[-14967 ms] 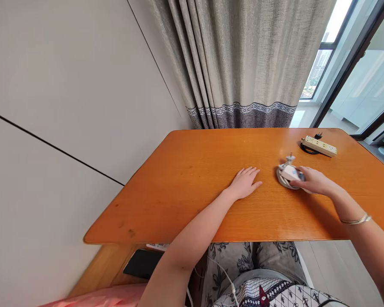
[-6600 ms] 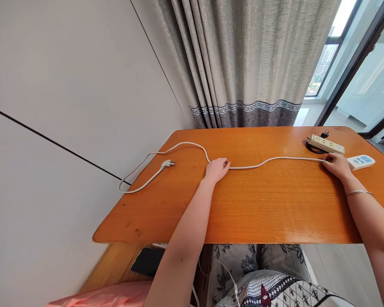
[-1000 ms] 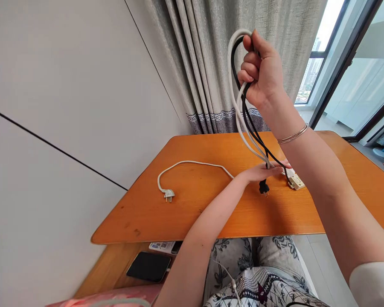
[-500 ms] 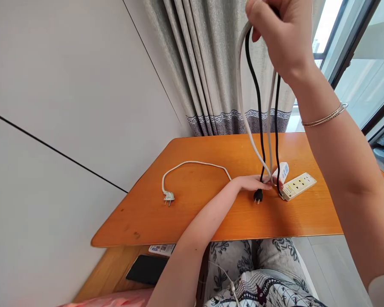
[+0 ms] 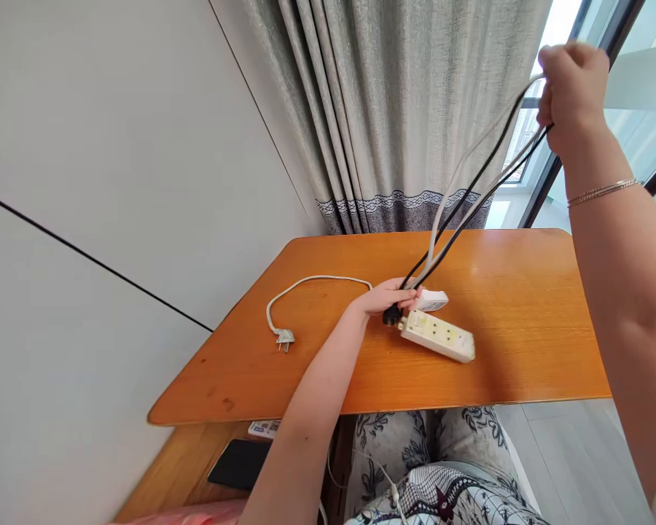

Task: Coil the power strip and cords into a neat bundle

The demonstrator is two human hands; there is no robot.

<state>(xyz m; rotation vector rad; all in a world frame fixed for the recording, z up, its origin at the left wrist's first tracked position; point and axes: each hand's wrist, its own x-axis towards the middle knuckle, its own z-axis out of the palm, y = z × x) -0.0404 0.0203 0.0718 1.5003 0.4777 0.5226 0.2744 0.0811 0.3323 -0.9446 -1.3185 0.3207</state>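
High at the upper right, my right hand (image 5: pixel 574 87) is closed around the looped end of a white cord (image 5: pixel 460 164) and a black cord (image 5: pixel 489 160), holding them stretched. My left hand (image 5: pixel 391 295) grips the lower ends of both cords just above the table. Beside its fingers hang a black plug (image 5: pixel 392 315) and a cream power strip (image 5: pixel 438 335), tilted. A smaller white power strip (image 5: pixel 433 300) sits right behind. From the left hand a white cable runs left to a white plug (image 5: pixel 284 337) lying on the table.
An orange wooden table (image 5: pixel 317 372) spans the view. Behind it hangs a grey curtain (image 5: pixel 415 109), with a white wall panel (image 5: pixel 114 131) at left and a window at right. Below the table's front edge, a dark phone-like slab (image 5: pixel 239 464) lies on a wooden surface.
My right hand has swung right, pulling the cords from vertical to slanted and taut. My left hand has shifted left, and the strips and black plug have come left with it.
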